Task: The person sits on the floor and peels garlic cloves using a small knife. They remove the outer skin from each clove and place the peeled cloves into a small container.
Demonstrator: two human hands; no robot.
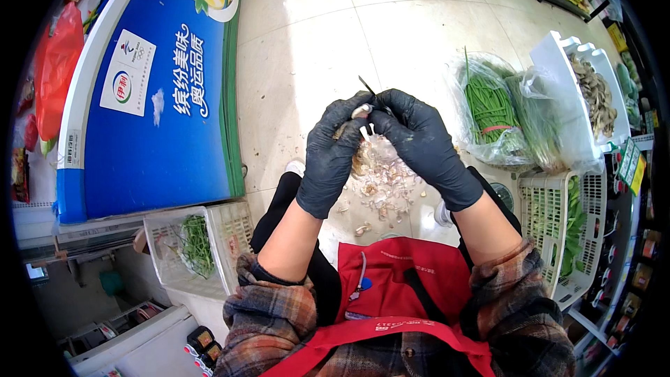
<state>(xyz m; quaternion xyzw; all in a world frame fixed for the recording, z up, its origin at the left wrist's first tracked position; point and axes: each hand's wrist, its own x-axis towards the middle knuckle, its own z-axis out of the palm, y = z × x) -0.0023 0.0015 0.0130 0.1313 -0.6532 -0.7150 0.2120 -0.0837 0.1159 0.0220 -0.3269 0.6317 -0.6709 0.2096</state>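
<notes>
Both hands wear black gloves and meet over the floor in front of me. My left hand [332, 149] grips a pale, purplish piece of garlic [361, 111] between thumb and fingers; part of it is hidden by the glove. My right hand [424, 141] holds a small knife, its narrow dark blade [366, 84] sticking out past the fingertips towards the upper left. The knife's handle is mostly covered by the fingers. White stem-like bits show just below the thumbs. Beneath the hands, a pile of garlic skins and scraps [384, 188] lies spread on the tiles between my feet.
On the left stands a blue chest freezer [157, 157]. A crate of greens [230, 241] sits below it. To the right are bagged green stalks [492, 110], a white foam box [555, 57] of mushrooms [594, 94] and a plastic crate [544, 220] with leafy vegetables.
</notes>
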